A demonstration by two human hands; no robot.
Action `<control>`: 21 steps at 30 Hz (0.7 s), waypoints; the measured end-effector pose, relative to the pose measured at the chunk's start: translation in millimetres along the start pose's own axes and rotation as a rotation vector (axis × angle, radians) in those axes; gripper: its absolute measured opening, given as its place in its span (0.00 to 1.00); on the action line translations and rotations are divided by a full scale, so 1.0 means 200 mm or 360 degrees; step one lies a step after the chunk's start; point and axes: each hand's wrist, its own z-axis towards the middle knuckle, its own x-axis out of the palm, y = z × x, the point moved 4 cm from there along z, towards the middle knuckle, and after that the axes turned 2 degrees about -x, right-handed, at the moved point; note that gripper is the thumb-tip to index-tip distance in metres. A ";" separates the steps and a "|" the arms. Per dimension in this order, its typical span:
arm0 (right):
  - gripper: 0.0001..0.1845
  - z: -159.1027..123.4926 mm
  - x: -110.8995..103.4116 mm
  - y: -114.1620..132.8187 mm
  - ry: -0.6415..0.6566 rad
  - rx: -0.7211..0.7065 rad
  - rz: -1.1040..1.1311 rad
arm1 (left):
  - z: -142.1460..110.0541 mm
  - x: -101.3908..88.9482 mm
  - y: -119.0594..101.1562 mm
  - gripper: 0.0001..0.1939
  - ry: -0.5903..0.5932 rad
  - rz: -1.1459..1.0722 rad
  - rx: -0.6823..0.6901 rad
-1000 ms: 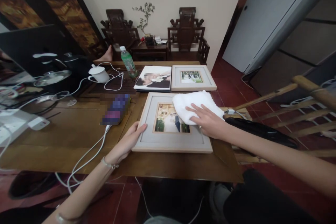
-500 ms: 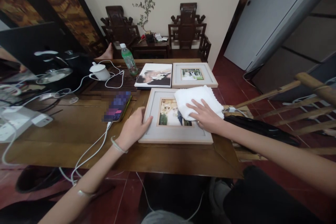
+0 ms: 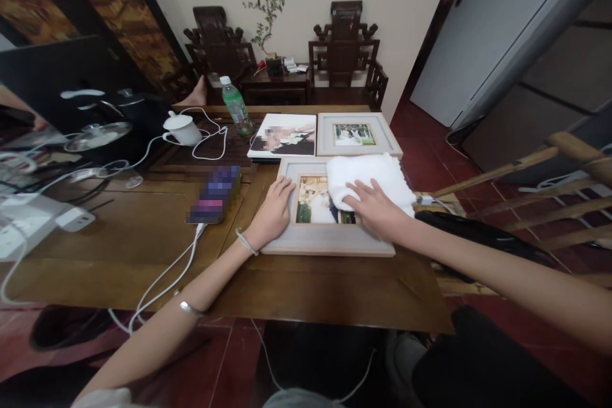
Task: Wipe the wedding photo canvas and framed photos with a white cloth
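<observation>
A pale picture frame (image 3: 329,243) with a wedding photo lies flat on the wooden table in front of me. My left hand (image 3: 272,213) is wrapped over its left edge, fingers and thumb on the frame's face. On the frame's upper right lies a folded white towel (image 3: 373,172). My right hand (image 3: 377,207) holds the towel down against the frame, its fingers spread over the near left part of the cloth. The towel hides the frame's upper right corner and some of the photo.
Behind lie a second frame (image 3: 358,146) and a photo album (image 3: 284,134). A green bottle (image 3: 234,105), a lidded white cup (image 3: 183,129) and a charging phone (image 3: 215,194) stand or lie to the left. A power strip (image 3: 23,223) and cables take up the far left. Someone's bare foot (image 3: 195,92) shows behind.
My left hand has slid from gripping the frame's lower left edge to farther up and over its left side. The frame has shifted slightly away; the towel stays under my right hand.
</observation>
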 end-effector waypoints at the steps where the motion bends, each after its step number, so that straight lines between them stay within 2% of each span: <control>1: 0.30 -0.02 -0.03 0.05 0.0034 0.0014 0.0038 | 0.00 0.00 0.00 0.26 0.0004 0.0017 -0.0007; 5: 0.29 -0.14 -0.18 0.26 0.0256 -0.0028 0.0381 | 0.01 0.00 -0.01 0.24 0.0029 0.0086 -0.0005; 7: 0.28 -0.17 -0.24 0.33 0.0359 -0.0059 0.0558 | 0.01 0.01 -0.01 0.23 0.0032 0.0089 0.0005; 9: 0.27 -0.13 -0.28 0.34 0.0349 -0.0039 0.0611 | 0.01 0.01 0.00 0.23 0.0033 0.0076 0.0018; 12: 0.30 0.06 -0.30 0.27 0.0146 -0.0022 0.0405 | 0.02 0.01 -0.01 0.23 0.0037 0.0035 0.0047; 16: 0.28 0.40 -0.22 0.18 -0.0150 -0.0199 -0.0071 | 0.04 0.00 -0.02 0.23 0.0065 -0.0023 0.0091; 19: 0.23 0.59 -0.09 0.14 -0.0136 -0.0258 -0.0212 | 0.03 -0.01 -0.01 0.23 0.0054 -0.0051 0.0079; 21: 0.21 0.65 0.00 0.12 -0.0081 -0.0226 -0.0213 | 0.03 -0.01 0.00 0.24 0.0028 -0.0067 0.0030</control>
